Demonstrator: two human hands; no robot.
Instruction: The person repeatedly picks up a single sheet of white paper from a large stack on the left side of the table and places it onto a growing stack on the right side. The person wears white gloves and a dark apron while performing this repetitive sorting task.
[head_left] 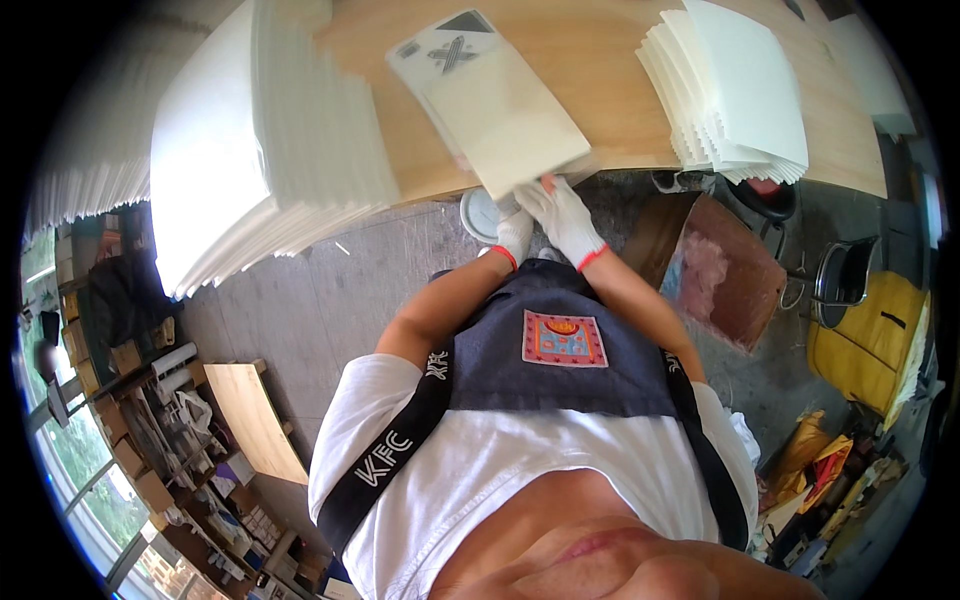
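Note:
A pale cream block of stacked sheets [510,120] lies slanted at the table's near edge, its near end reaching past the edge. Under its far end shows a white sheet with black print [450,45]. My left hand [512,232], in a white knit glove with a red cuff, grips the block from below and the left; a fingertip shows at its left side, the other fingers are hidden. At the near end, my gloved right hand [565,218] is closed on the block's edge, slightly blurred.
Tall stacks of white sheets stand on the wooden table [620,70]: a large one [215,150] at left, a smaller one [745,85] at right. Below are a white bucket [480,215], a brown board-like box [725,275], a black chair [845,280] and a yellow bag [865,340].

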